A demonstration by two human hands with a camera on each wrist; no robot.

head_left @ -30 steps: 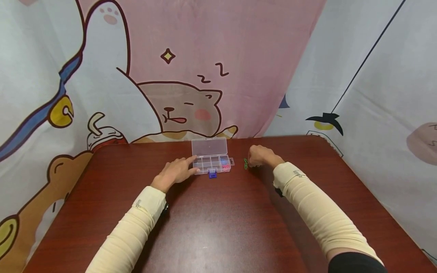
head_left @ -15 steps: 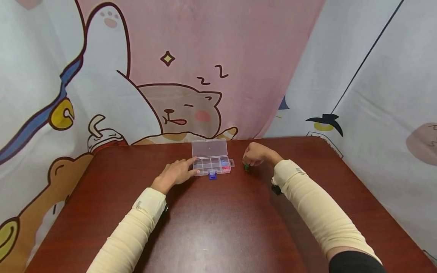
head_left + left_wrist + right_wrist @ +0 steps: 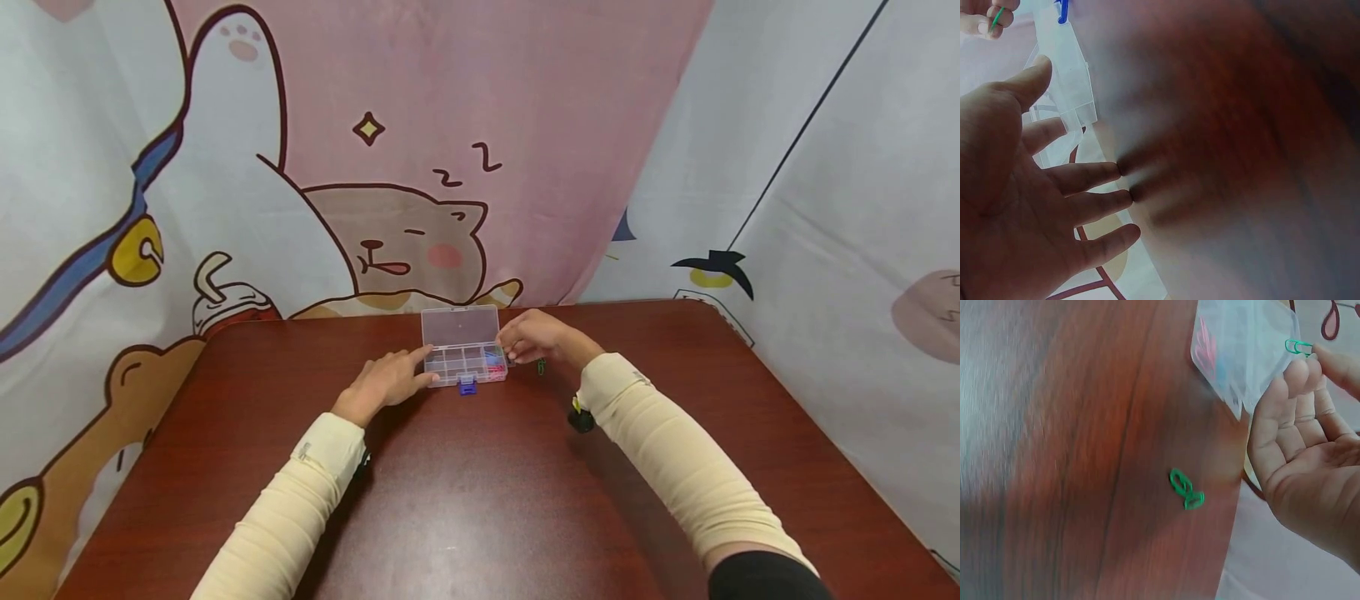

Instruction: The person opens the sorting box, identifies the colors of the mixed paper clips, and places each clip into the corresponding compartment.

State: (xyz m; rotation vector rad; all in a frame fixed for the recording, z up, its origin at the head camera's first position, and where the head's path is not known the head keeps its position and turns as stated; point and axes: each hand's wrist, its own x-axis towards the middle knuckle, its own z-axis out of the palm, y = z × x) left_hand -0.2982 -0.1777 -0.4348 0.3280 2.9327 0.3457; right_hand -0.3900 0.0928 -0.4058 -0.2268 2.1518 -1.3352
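A clear plastic compartment box (image 3: 454, 364) stands with its lid (image 3: 460, 326) raised and a blue latch (image 3: 467, 384) at its front. My left hand (image 3: 384, 380) has its fingers spread, with thumb and index finger touching the box's left end. My right hand (image 3: 534, 335) is at the box's right end and pinches a green paper clip (image 3: 1298, 347) between thumb and fingertips. Pink paper clips (image 3: 1205, 347) lie in the right front compartment, with blue ones (image 3: 491, 356) behind them. More green paper clips (image 3: 1185, 489) lie on the table to the right of the box.
The brown wooden table (image 3: 450, 483) reaches back to a cartoon-printed curtain (image 3: 585, 150). A clear hang tab sticks out from the box's right end, partly hidden by the right hand.
My right hand picked up a green paper clip from the small group on the table and moved left to the box. The left hand has stayed in place.
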